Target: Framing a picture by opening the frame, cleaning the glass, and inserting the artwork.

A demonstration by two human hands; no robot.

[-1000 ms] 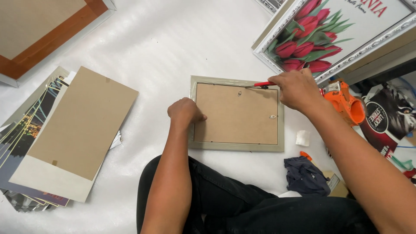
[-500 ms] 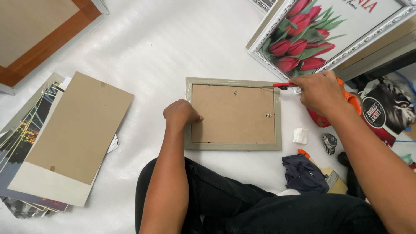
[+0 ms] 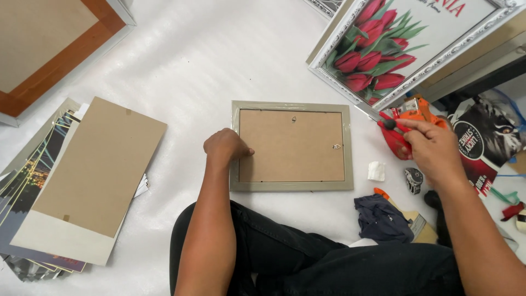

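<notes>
Two bare hands work over a grey picture frame (image 3: 291, 146) lying face down on white sheeting, its brown backing board up. Your left hand (image 3: 226, 147) rests curled on the frame's left edge, fingertips pressed down on the rim and backing, holding nothing. Your right hand (image 3: 433, 148) is off to the right of the frame, well clear of it, fingers pinched together on a screwdriver (image 3: 383, 121) with a red handle; its metal shaft points up and left from the grip, toward the corner of a framed tulip print (image 3: 408, 46). Directly beneath and behind that grip sits an orange tool (image 3: 419, 109). Just below and left of the right hand lie a small white scrap (image 3: 376, 171) and a small dark roll of tape (image 3: 413, 180); lower still, a crumpled dark cloth (image 3: 382, 218). Far to the left of the left hand, a loose brown backing board (image 3: 93, 175) lies atop a stack of prints (image 3: 27, 181), and a wood-toned frame back (image 3: 52, 49) fills the upper left corner.
</notes>
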